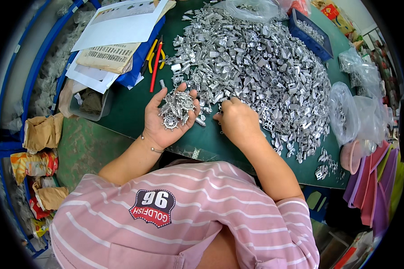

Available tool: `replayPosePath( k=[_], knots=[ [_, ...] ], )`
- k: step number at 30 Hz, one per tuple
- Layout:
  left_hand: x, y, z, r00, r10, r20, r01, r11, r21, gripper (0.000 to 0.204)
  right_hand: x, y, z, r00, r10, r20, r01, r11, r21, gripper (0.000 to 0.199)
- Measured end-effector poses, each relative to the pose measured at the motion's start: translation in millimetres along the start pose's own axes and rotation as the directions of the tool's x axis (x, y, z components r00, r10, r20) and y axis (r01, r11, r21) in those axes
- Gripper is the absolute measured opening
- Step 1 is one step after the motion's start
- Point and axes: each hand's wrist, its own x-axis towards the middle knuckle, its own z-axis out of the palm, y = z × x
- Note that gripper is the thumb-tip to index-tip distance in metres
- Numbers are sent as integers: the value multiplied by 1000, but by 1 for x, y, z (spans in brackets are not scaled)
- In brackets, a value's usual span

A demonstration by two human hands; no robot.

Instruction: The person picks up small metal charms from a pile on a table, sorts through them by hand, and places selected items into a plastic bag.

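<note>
My left hand lies palm up at the left edge of a heap, its fingers curled around a handful of small silver metal charms. One charm near the heel of the palm is shaped like a ship's wheel. Across from it, my right hand is back up against the near edge of the big heap of silver metal pieces. Its fingers are bent together at the table; whatever sits between the fingertips is hidden. The heap mixes flat, ringed and box-like shapes.
Papers rest on a blue tray at the far left, beside a red pen and yellow-handled pliers. A blue bin stands far right. Plastic bags line the right edge of the green table.
</note>
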Motion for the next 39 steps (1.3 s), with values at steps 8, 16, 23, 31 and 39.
replayPosePath(
  k=[8,16,23,31,39],
  knots=[
    [-4,1,0,1000,0,8,0,1000,1,37,2,27,-6,1000,-25,4,24,981,194,15],
    [-5,4,-6,1000,12,12,-12,1000,-7,38,-3,34,-14,995,81,56,-97,903,418,18],
    [-2,-3,-3,1000,-6,5,6,1000,-7,38,2,2,4,1000,9,30,-8,1000,-5,19],
    [-4,5,-8,1000,-1,1,1,1000,-20,38,-12,68,-24,956,56,288,-267,-241,933,19],
    [3,-5,0,1000,-24,-9,24,1000,-1,38,-40,12,7,995,-96,-4,95,984,150,11]
  ],
)
